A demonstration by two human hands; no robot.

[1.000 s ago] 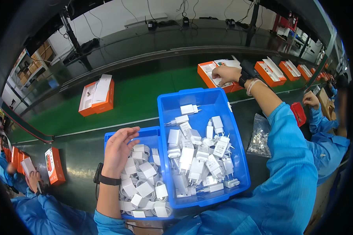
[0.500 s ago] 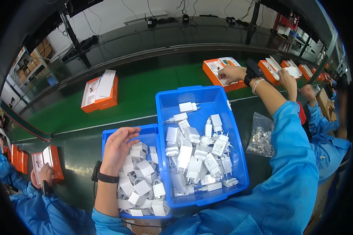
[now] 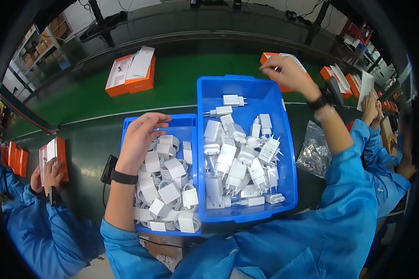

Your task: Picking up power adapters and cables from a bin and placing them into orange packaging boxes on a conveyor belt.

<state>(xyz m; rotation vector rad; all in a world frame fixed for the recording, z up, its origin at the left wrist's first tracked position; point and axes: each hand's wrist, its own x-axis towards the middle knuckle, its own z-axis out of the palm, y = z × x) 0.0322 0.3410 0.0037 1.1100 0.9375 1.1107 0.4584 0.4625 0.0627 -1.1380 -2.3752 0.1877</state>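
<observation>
My left hand (image 3: pixel 140 139) hovers over the back of the smaller blue bin (image 3: pixel 127 124), its fingers loosely bent and holding nothing. Beneath it lie bundled white cables (image 3: pixel 172 168) with paper wraps. The larger blue bin (image 3: pixel 291 186) stands beside it, heaped with white plug chargers (image 3: pixel 237 172). My right hand (image 3: pixel 286 73) is raised beyond that bin's far right corner, in front of an open orange box (image 3: pixel 288 87). Its fingers curl in toward the thumb, with no object visible between them.
Another open orange box (image 3: pixel 142 83) sits on the green belt (image 3: pixel 181 88) at the back left. A clear bag of small metal parts (image 3: pixel 314 151) lies right of the bins. Co-workers' hands handle boxes at the left (image 3: pixel 51 174) and right (image 3: pixel 371 110).
My right hand has come up out of the orange box and back from it. My left hand stays above the cables. The view has shifted, and a co-worker at right lifts a white flap.
</observation>
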